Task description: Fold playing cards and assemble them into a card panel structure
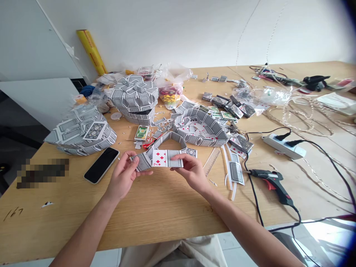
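Note:
Between my hands is a strip of joined playing cards [160,158], a seven of diamonds face showing in its middle. My left hand [125,174] pinches the strip's left end, thumb on top of a grey patterned card. At the right part, my right hand [191,172] grips it between thumb and fingers. The strip bends back into a loop [169,135] of grey cards behind. Just beyond stands a low-walled tray made of cards [200,141], with loose cards and scraps inside. A clear ruler [211,161] lies right of my right hand.
A phone [101,165] and a card-built form [80,135] are at left; a taller card-built form [136,98] stands behind. A glue gun [272,181], its cord, glue sticks [228,170] and a power strip [285,146] lie at right. Card boxes [230,105] are heaped farther back.

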### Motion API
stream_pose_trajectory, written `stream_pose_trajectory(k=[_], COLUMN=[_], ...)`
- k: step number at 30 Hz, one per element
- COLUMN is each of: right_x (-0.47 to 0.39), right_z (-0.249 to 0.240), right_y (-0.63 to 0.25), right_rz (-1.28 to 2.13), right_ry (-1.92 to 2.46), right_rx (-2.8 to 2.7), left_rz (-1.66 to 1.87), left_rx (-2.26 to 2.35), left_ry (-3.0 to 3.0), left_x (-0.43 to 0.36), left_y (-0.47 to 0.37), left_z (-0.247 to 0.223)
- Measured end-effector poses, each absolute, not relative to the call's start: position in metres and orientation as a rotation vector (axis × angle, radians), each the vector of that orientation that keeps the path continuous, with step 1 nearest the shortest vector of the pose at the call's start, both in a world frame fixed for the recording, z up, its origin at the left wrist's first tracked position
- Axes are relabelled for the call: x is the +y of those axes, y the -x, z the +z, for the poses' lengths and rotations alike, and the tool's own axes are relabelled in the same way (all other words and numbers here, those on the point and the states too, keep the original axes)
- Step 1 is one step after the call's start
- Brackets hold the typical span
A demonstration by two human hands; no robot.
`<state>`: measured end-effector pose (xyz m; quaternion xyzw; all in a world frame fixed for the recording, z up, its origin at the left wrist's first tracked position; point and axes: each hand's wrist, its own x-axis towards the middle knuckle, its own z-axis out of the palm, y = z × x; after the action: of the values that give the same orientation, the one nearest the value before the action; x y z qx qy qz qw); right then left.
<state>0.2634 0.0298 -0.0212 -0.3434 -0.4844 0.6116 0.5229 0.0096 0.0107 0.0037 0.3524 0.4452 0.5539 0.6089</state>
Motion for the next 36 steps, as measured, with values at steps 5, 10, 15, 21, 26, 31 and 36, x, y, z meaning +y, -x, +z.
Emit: stream_pose_trajectory(k=[5,10,15,21,26,31,36], right_x=[0.029,0.031,0.032,0.032,0.031,0.030,0.029], right_z=[-0.017,-0.022,-0.027,-0.026,-0.028,-0.031,-0.033], right_y=[-0.265,-0.264,-0.260,-0.259,-0.259,-0.260,-0.260], right_rz=[1.572,1.469,1.451,1.475,1.462,1.423,1.402], right_ry=[0.783,0.841,0.859,0.850,0.878,0.918,0.937], right_rx=[-1.116,-1.114,-1.099,-1.083,-1.097,-1.158,-1.186], left_rz=[1.264,1.209,1.194,1.229,1.226,1.224,1.239], left_rx=[1.084,1.135,1.191,1.178,1.189,1.198,1.223], left_ry=[-0.851,-0.983,-1.096,-1.145,-1.169,-1.198,-1.210], left_x=[0.011,0.009,0.006,0.006,0.005,0.005,0.005], left_y=[-0.010,-0.010,-0.013,-0.015,-0.016,-0.018,-0.019], left_z=[0.005,0.009,0.007,0.005,0.006,0.004,0.003])
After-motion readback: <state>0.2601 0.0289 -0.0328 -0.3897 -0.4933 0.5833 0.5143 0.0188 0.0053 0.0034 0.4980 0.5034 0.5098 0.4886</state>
